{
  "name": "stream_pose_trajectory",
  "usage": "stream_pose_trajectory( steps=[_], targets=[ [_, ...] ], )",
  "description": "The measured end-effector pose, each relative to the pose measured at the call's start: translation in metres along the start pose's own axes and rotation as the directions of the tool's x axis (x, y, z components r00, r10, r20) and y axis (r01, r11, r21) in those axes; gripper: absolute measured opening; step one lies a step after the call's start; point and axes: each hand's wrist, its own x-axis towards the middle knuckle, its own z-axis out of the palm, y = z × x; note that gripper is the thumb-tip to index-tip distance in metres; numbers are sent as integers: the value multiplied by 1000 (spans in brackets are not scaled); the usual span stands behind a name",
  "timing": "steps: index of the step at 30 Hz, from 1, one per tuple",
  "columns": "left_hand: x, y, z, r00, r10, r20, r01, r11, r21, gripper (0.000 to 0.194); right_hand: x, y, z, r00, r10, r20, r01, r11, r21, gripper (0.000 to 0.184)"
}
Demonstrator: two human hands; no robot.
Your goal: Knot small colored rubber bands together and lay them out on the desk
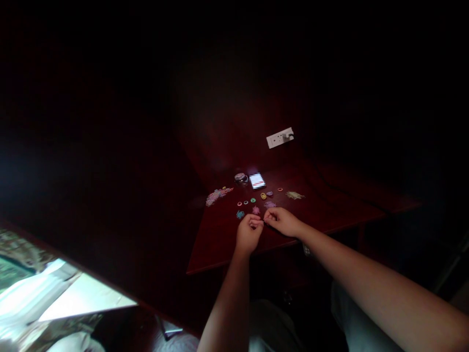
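My left hand (249,233) and my right hand (281,221) meet over the front part of the dark red table (212,249). Both have their fingertips pinched close together; whatever they hold is too small to make out. Just beyond them lie little heaps that look like elastic bands: a blue-green heap (240,214), a pink heap (255,210) and a purple heap (270,205). Behind these sit small rings, among them a pink ring (239,204), a green ring (253,200) and a yellow piece (263,196).
A mixed-colour pile (217,196) lies at the left and a pale yellow heap (295,195) at the right. Toward the back stand a round container (240,178) and a lit phone (257,181). A power strip (280,138) with a plug is on the wall.
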Motion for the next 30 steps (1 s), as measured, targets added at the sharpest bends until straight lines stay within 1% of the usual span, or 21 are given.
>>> stream_pose_trajectory(
  steps=[4,9,15,21,26,30],
  targets=[
    [1,1,0,1000,-1,-28,1,1000,8,14,0,0,-1,1000,10,6,-10,1000,-2,11],
    [1,3,0,1000,-5,-2,5,999,42,14,0,0,0,1000,6,7,-6,1000,10,13],
    [-1,3,1,1000,6,19,-8,997,75,8,-1,-1,-1,1000,-17,3,17,1000,-18,14],
    [0,3,3,1000,-30,6,30,999,21,4,-1,4,-3,1000,-12,21,13,999,-31,16],
    [0,4,5,998,-60,-7,60,997,40,5,2,8,-3,999,21,48,-19,999,-40,15],
    [0,5,4,998,-56,-5,56,996,74,6,3,9,-4,999,23,42,-21,999,-47,14]
  ],
)
